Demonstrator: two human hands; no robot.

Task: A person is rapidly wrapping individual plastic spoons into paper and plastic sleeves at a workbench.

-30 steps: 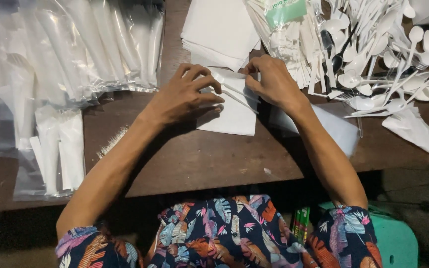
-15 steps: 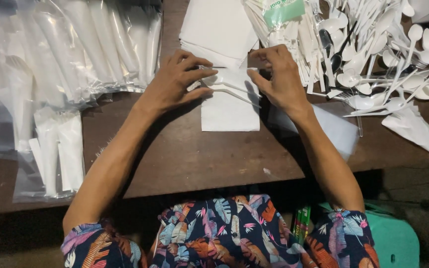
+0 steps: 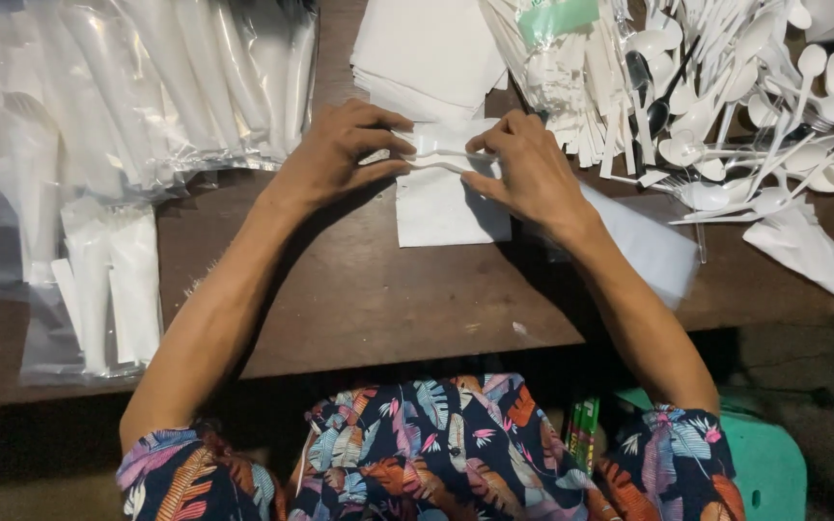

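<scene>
Short floral sleeves, bare forearms.

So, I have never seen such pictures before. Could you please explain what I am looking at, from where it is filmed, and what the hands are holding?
There is no machine here: a person works with bare hands, filmed by a camera worn on the head, looking down. The left hand and right hand together pinch white plastic cutlery laid on a white paper napkin. This rests on a brown wooden table. To the left lie clear plastic sleeves, some already filled. Behind the hands is a stack of napkins, and to the right a heap of loose white plastic spoons.
</scene>
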